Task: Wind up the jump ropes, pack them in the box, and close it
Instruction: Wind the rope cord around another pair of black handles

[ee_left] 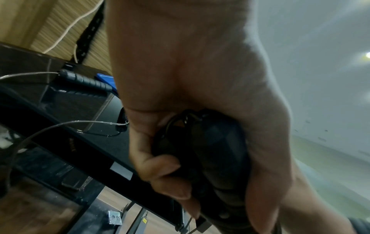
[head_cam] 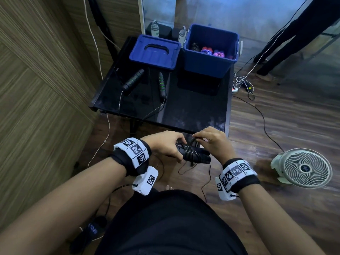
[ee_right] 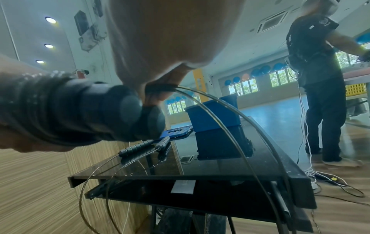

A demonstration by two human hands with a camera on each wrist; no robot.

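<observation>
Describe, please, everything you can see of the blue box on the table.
The blue box looks like plastic, deep, straight-walled and slightly tapered. It stands upright and open at the far right of the black table. Inside lie wound ropes, one dark, others pink and purple. Its lid, with a handle slot, lies flat beside it on the left. Neither hand touches it.

hands (head_cam: 165, 144) on half-wound jump rope (head_cam: 193, 153)

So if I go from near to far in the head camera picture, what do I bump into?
The hands' rope bundle → the table's near edge → the green-ringed rope handles → the blue lid → the open blue box.
</observation>
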